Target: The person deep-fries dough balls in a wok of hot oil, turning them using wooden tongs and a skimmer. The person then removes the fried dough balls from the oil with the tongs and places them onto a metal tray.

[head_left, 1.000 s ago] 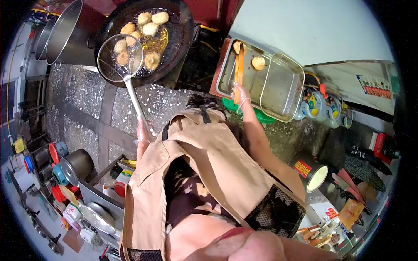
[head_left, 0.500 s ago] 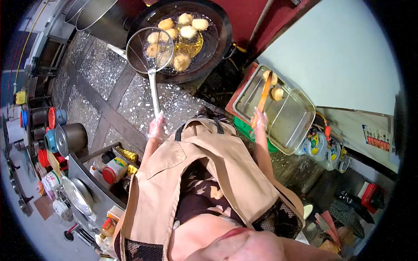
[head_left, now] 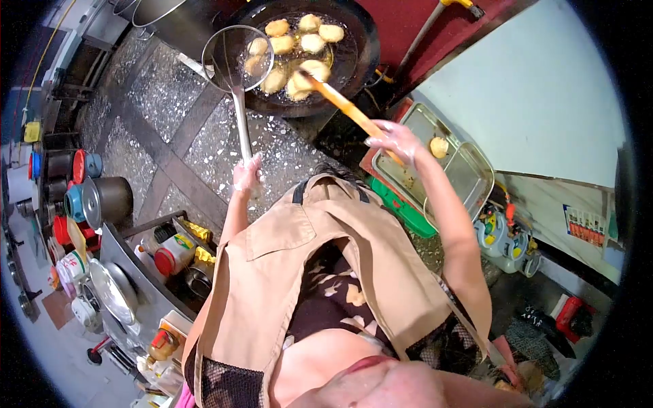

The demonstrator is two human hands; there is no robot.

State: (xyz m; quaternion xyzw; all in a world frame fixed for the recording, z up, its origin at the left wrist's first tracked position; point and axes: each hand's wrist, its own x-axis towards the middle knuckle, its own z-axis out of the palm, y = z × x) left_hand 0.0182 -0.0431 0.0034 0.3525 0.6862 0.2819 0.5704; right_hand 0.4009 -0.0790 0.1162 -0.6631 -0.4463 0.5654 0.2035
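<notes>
Dimly behind the strainer (head_left: 241, 105), dough pieces (head_left: 257, 46); hands (head_left: 247, 173) (head_left: 399, 141) tight around strainer and wooden tongs (head_left: 347, 107).

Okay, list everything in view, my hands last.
Wok: one, black, top centre
Food pieces: about eleven, golden, wok and tray
Strainer: one, silver, over wok
Utensil: count unclear, brown, over wok
Tray: one, silver, right of wok
Dish: one, clear, overlapping tray
Basin: one, green, by tray
Containers: several, bluish, right
Kitchenware: many, mixed colours, left
Garment: one, beige, worn
Left hand: one, clear glove, on strainer
Right hand: one, clear glove, on utensil
</notes>
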